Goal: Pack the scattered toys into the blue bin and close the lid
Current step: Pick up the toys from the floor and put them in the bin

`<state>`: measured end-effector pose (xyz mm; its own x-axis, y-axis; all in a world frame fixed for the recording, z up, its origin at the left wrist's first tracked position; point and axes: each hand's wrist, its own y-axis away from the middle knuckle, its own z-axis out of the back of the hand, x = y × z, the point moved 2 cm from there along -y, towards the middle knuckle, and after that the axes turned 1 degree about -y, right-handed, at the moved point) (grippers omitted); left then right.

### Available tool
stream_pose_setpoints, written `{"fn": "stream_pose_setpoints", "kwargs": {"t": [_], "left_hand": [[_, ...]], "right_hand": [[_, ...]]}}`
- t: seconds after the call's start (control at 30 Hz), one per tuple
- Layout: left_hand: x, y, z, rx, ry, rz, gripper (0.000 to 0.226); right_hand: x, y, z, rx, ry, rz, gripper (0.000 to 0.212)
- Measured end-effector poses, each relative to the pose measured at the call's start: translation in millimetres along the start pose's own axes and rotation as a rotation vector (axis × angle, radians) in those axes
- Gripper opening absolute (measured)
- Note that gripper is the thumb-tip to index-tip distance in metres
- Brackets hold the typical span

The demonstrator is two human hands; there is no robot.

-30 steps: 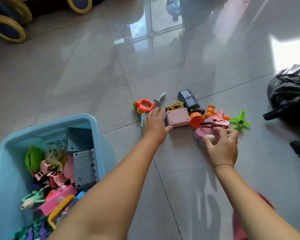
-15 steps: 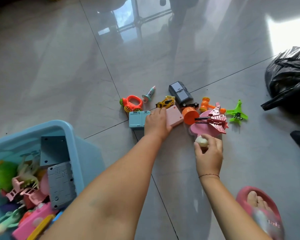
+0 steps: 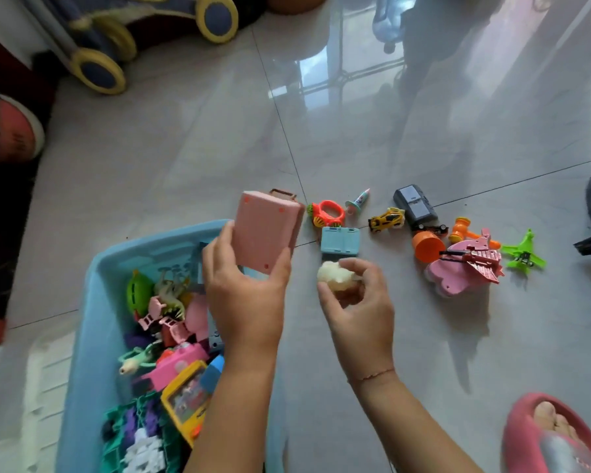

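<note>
Mid-pack: left hand (image 3: pixel 244 295) grips pink plastic box toy (image 3: pixel 267 230) over far right corner of blue plastic bin (image 3: pixel 93 302); right hand (image 3: pixel 357 302) pinches small white lumpy toy (image 3: pixel 335 273). Next: drop both in bin, w/ more toys on floor far right.

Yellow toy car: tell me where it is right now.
In the head view the yellow toy car lies on the floor, right of centre, between the light blue case and the dark grey box.
</note>
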<state>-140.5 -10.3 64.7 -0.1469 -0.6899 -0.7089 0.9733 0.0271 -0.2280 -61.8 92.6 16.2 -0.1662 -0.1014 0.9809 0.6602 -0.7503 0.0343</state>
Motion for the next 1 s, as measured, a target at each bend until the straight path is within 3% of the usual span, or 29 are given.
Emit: {"fn": "stream_pose_setpoints", "kwargs": {"t": [0.17,0.33,0.4,0.53,0.63,0.73,0.87,1.0], "left_hand": [[66.4,-7.3,80.5,-0.214,-0.164,0.274,0.066],[119.2,-11.1,102.0,-0.197,-0.351,0.523,0.067],[116.5,-12.2,96.0,-0.178,-0.341,0.509,0.07],[71.8,-6.7,55.4,-0.129,-0.247,0.265,0.062],[23.1,11.0,-5.6,0.053,-0.143,0.021,0.068],[-12.9,32.6,-78.6,0.332,-0.107,-0.133,0.07],[-29.5,52.1,-173.9,0.757,-0.28,-0.349,0.072],[-26.9,52.6,-239.1,1.002,-0.421,-0.467,0.079]], "right_hand": [[40.0,49.4,-68.1,0.39,0.015,0.132,0.03],[43.8,69.6,-101.1,0.635,0.156,0.262,0.043],[35.4,57.6,-90.5,0.548,0.204,0.312,0.048],[-24.4,-10.2,-18.3,0.082,0.376,0.192,0.053],[-76.9,-67.3,61.1,-0.193,0.598,-0.017,0.06],[-112.2,-114.0,125.7,-0.239,0.72,-0.227,0.076],[-146.3,-161.5,162.5,0.015,0.895,-0.343,0.091],[-168.9,-182.5,160.2,0.327,0.877,-0.325,0.078]]}}
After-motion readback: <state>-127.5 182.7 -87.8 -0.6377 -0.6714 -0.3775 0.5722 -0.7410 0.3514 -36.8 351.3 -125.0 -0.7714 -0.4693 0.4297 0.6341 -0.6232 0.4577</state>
